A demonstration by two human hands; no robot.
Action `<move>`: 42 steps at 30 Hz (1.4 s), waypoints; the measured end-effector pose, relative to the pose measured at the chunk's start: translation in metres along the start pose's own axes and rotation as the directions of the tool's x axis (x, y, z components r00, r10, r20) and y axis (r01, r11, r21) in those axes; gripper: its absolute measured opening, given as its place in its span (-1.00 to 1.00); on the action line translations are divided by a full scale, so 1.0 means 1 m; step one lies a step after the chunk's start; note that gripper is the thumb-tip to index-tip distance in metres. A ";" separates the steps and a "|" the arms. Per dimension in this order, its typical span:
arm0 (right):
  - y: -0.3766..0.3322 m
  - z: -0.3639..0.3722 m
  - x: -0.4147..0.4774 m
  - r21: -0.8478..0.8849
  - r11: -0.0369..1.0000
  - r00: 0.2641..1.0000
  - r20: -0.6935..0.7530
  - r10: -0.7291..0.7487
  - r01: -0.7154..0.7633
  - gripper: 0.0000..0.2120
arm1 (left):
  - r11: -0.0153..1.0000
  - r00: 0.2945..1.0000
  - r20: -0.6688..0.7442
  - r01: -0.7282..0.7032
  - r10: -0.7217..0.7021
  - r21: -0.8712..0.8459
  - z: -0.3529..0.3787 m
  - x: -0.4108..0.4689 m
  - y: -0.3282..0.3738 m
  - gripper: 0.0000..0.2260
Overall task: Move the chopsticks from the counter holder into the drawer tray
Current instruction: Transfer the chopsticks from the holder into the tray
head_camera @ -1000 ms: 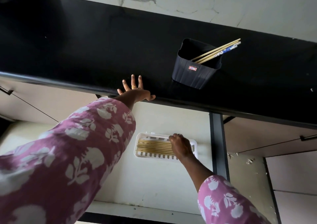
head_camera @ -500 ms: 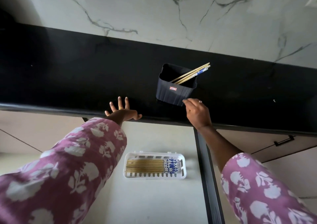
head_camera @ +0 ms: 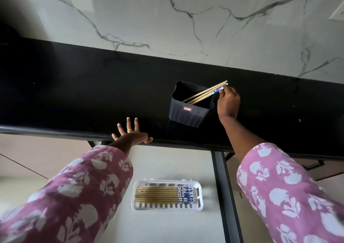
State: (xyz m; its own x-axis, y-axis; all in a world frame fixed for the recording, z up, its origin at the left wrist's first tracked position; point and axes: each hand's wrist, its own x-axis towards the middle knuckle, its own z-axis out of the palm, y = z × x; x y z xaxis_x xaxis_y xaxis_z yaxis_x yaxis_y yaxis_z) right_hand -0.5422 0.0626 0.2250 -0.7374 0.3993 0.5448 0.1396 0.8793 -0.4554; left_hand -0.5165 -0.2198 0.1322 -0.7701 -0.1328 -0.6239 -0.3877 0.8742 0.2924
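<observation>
A black ribbed holder with a small red label stands on the black counter. Three chopsticks lean out of it to the right. My right hand reaches past the holder's right side, its fingertips pinching the blue-patterned end of one chopstick. My left hand rests flat on the counter's front edge, fingers spread, holding nothing. Below, in the open drawer, a white slotted tray holds several chopsticks laid side by side, blue ends to the right.
A marble-veined white wall rises behind the counter. A dark vertical frame post borders the drawer on the right. Closed cabinet fronts lie to the left and right, one with a black handle.
My right hand left the tray in the drawer, rose to the counter and moved past the holder to the chopstick ends. The view tilted upward. My left hand stayed on the counter edge.
</observation>
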 end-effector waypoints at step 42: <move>-0.025 -0.067 -0.026 0.765 0.375 0.676 0.104 0.730 -0.523 -0.86 | 0.875 0.945 -0.224 -0.308 0.237 -0.374 -0.042 -0.043 0.065 -0.49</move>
State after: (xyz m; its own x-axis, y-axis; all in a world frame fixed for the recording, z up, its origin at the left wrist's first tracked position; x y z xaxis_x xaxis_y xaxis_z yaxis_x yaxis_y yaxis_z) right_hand -0.4823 0.0478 0.2693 -0.4648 0.8846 -0.0374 -0.0678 -0.0777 -0.9947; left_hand -0.5299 -0.1769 0.2081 -0.9335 -0.0226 -0.3580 -0.2910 0.6311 0.7191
